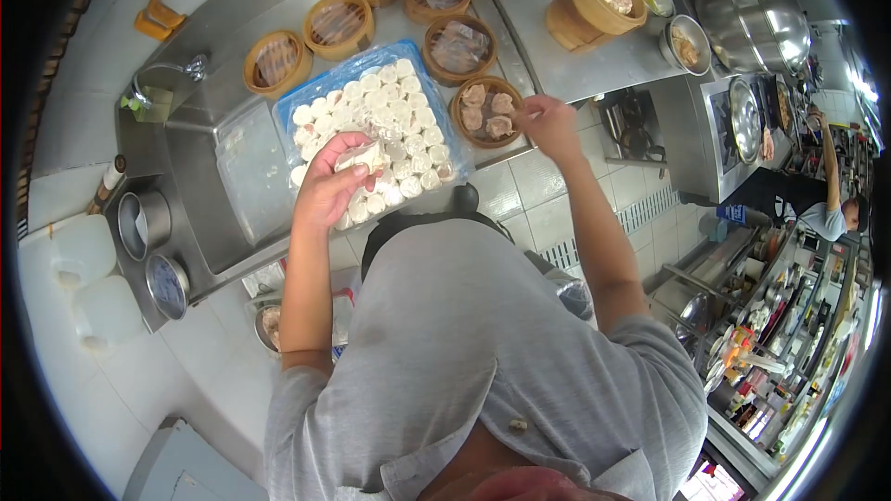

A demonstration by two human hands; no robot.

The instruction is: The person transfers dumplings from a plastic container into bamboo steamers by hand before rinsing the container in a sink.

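White pieces, one of them a dumpling (364, 160), are between the fingers of my left hand (336, 176), above the near left part of a blue tray (290, 113). Rows of round white dumplings (408, 187) cover that tray, with clear plastic lying over some. My right hand (549, 126) is at the right rim of a bamboo steamer (457, 111), its fingers bent together; what they hold, if anything, is too small to make out. Several pinkish dumplings (472, 119) sit in this steamer.
More bamboo steamers (279, 63) stand behind the tray. A stacked steamer (568, 19) and a metal bowl (687, 44) are at the back right. The sink (200, 195) lies left. Beside the stove at far right stands another person (829, 213).
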